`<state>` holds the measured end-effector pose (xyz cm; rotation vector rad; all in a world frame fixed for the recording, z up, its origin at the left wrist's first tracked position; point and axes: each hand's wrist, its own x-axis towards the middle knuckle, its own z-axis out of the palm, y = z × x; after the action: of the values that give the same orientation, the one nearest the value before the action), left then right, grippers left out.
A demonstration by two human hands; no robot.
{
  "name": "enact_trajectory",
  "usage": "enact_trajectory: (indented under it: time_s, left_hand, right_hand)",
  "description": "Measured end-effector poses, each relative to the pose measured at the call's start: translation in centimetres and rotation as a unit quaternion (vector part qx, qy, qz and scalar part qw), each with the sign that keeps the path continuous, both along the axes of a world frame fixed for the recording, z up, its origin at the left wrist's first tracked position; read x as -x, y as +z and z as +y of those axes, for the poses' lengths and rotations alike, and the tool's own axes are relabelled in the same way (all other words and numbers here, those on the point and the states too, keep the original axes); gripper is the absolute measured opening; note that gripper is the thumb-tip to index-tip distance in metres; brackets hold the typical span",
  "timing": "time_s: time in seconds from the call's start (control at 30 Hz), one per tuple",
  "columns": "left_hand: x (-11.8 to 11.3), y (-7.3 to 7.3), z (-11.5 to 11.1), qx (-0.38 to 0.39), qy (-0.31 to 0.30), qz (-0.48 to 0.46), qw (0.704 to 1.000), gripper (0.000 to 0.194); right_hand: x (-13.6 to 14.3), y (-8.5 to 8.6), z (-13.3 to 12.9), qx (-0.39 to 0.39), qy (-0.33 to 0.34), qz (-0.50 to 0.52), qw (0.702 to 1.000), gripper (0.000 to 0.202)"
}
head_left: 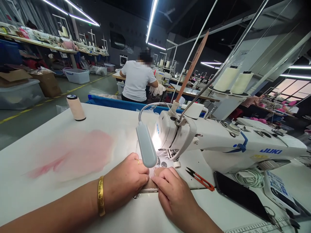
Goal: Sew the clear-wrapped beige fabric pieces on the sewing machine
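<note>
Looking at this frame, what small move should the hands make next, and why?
Probably ease the tan piece slightly toward the sewing machine, holding it flat. The left hand and right hand both have fingers at it, close together, just in front of the machine's lit head. The grey lamp partly blocks the stitching area, so needle contact is unclear.

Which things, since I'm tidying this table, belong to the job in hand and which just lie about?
In the job, apparently:
brown piece, at left hand and right hand
sewing machine
gooseneck lamp

Lying about, apparently:
black phone
coiled cable
thread cone
orange snips, perhaps a job tool
</note>
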<state>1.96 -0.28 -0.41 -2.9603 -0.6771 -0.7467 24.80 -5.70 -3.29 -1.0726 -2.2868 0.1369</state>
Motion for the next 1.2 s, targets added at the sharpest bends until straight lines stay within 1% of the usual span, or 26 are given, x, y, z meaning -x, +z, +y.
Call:
enact_trajectory:
  time_s: [0.17,0.33,0.4,0.5,0.6,0.7,0.8,0.87,0.97,1.03,1.1,1.2]
  left_hand:
    - [-0.3,-0.1,0.5,0.006,0.004,-0.001,1.0,0.031]
    - [-0.8,0.1,0.7,0.048,0.067,-0.022,0.996,0.032]
    - [-0.9,0.2,0.9,0.069,0.081,-0.03,0.994,0.033]
    - [-1.0,0.5,1.3,0.087,0.084,-0.026,0.992,0.034]
    - [-0.9,0.8,1.8,0.084,0.09,-0.016,0.992,0.036]
    - [-0.7,1.0,2.4,0.066,0.077,0.001,0.995,0.032]
    - [-0.5,0.7,2.8,0.053,0.064,0.006,0.997,0.025]
    - [-0.3,0.3,3.0,0.051,0.068,0.008,0.996,0.025]
    - [-0.2,-0.3,3.2,0.048,0.075,0.012,0.996,0.022]
    - [-0.1,-0.6,3.5,0.059,0.102,0.021,0.993,0.018]
    - [0.1,-0.6,3.8,0.078,0.147,0.037,0.985,0.015]
    - [0.3,-0.6,4.1,0.093,0.215,0.053,0.971,0.016]
  right_hand:
    - [0.0,-0.2,0.3,0.002,-0.019,-0.017,1.0,0.04]
    - [0.1,-0.2,0.8,-0.002,-0.04,-0.036,0.999,0.039]
    - [0.2,-0.2,0.9,-0.003,-0.047,-0.039,0.998,0.037]
    - [0.2,0.0,0.9,-0.004,-0.051,-0.034,0.998,0.035]
    - [-0.1,0.1,1.0,-0.007,-0.056,-0.027,0.998,0.034]
    - [-0.7,-0.2,1.3,-0.014,-0.092,-0.012,0.996,0.036]
    - [-1.1,-0.7,1.6,-0.016,-0.127,0.006,0.992,0.037]
    - [-1.2,-0.8,1.5,-0.006,-0.126,0.013,0.992,0.038]
    - [-1.1,-0.5,1.3,-0.003,-0.112,0.023,0.993,0.038]
    - [-1.1,-0.2,1.1,-0.014,-0.106,0.023,0.994,0.037]
    - [-1.2,-0.2,1.0,-0.023,-0.101,0.023,0.994,0.036]
    - [-1.7,-0.8,1.1,-0.019,-0.096,0.021,0.995,0.038]
